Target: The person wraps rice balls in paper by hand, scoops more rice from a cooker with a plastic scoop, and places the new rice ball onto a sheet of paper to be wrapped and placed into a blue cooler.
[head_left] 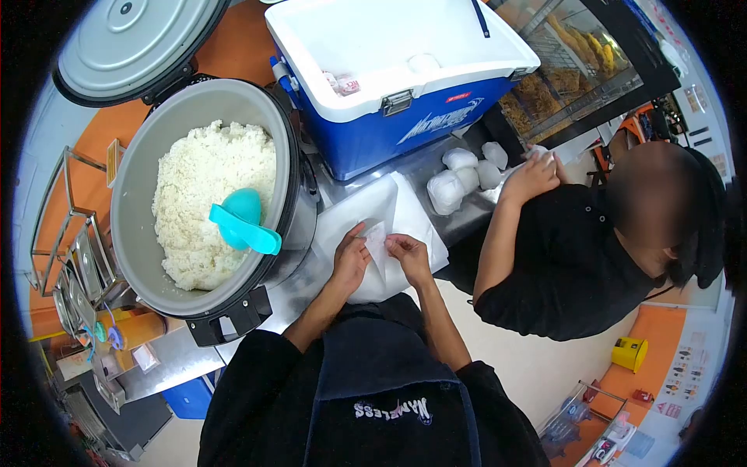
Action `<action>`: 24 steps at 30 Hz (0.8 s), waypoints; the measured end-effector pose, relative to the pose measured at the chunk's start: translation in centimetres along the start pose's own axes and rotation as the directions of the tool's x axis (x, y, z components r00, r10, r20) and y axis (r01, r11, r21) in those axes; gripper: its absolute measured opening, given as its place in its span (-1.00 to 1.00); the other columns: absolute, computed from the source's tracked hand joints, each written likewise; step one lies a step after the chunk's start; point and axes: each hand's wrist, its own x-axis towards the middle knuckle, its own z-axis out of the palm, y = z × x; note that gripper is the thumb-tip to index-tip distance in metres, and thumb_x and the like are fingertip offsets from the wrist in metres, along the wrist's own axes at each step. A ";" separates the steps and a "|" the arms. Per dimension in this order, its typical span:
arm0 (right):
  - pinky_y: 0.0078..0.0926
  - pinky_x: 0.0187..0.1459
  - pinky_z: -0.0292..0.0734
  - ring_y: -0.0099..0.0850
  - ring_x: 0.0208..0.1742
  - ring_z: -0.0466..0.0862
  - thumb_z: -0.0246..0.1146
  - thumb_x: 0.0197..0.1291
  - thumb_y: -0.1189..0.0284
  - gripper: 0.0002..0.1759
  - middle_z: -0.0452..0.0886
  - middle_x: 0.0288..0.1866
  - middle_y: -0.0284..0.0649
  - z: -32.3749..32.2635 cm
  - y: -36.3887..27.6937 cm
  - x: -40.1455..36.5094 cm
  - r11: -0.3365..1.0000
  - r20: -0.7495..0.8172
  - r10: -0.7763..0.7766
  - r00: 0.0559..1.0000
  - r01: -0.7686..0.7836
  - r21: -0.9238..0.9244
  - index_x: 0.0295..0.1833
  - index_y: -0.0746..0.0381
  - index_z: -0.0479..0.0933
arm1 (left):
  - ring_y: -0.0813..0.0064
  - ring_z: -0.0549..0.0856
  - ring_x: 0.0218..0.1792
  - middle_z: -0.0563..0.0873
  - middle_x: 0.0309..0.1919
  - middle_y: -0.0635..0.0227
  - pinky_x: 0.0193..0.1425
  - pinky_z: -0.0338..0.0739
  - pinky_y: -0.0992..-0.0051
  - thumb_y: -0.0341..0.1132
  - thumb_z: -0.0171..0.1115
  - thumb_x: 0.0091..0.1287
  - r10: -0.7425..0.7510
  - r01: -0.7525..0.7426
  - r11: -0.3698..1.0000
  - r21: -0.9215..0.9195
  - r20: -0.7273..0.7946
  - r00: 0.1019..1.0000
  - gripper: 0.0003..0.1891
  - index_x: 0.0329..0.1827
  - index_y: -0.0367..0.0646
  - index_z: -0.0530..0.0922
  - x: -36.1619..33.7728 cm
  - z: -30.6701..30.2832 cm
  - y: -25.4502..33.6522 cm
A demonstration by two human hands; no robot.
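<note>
A stack of white paper sheets lies on the steel counter in front of me, with a top sheet lifted into an upright fold. My left hand pinches this lifted paper sheet from the left. On its other side, my right hand holds the sheet's edge between thumb and fingers. Left of the paper stands a large rice cooker with its lid up, holding white rice. A teal rice scoop rests on the rice, its handle toward the cooker's right rim.
Several white wrapped bundles sit right of the paper. Behind it stands a blue cooler with a white lid. A co-worker stands close on my right, hands near a glass food case. The cooker lid leans back, upper left.
</note>
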 end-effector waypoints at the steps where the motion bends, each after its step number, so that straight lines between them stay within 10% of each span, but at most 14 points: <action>1: -0.61 -0.18 0.55 -0.57 -0.29 0.60 0.38 0.22 0.46 -0.75 0.68 -0.26 -0.28 -0.3 0.3 0.1 1.000 -0.006 0.019 1.000 -0.019 0.020 -0.05 0.37 0.64 | 0.32 0.56 0.17 0.55 0.16 0.17 0.31 0.39 0.33 -0.42 -0.05 0.41 0.008 -0.008 1.000 -0.001 0.001 1.000 -0.50 0.44 -0.09 0.25 0.1 -0.1 0.1; 11: -0.37 -0.04 0.54 -0.20 -0.21 0.70 0.35 0.18 0.38 -0.73 0.73 -0.25 -0.08 -8.0 2.1 1.5 0.756 -0.120 -0.412 0.903 0.265 -0.598 -0.04 0.27 0.69 | 0.31 0.57 0.16 0.56 0.13 0.18 0.30 0.40 0.31 -0.42 -0.04 0.40 0.016 -0.016 1.000 0.001 -0.026 1.000 -0.50 0.43 -0.11 0.27 0.1 -0.3 0.2; 15: -0.34 -0.02 0.52 -0.28 -0.14 0.70 0.45 0.03 0.34 -0.79 0.74 -0.22 -0.15 -5.2 0.9 0.7 0.666 -0.222 -0.115 0.968 -0.091 -0.741 -0.22 0.19 0.74 | 0.35 0.58 0.13 0.57 0.08 0.23 0.28 0.41 0.33 -0.42 -0.03 0.39 0.012 -0.011 1.000 0.009 -0.028 1.000 -0.50 0.43 -0.10 0.28 -0.2 0.0 0.2; 24: -0.08 0.07 0.33 -0.15 0.00 0.57 0.37 0.10 0.28 -0.82 0.64 -0.13 -0.18 -3.5 2.4 -0.4 0.244 -0.055 -0.418 0.907 0.054 -0.968 -0.22 0.12 0.72 | 0.36 0.58 0.13 0.54 0.18 0.21 0.25 0.44 0.36 -0.46 -0.03 0.41 0.006 -0.006 1.000 0.005 -0.028 1.000 -0.53 0.40 -0.09 0.30 -0.2 -0.4 0.3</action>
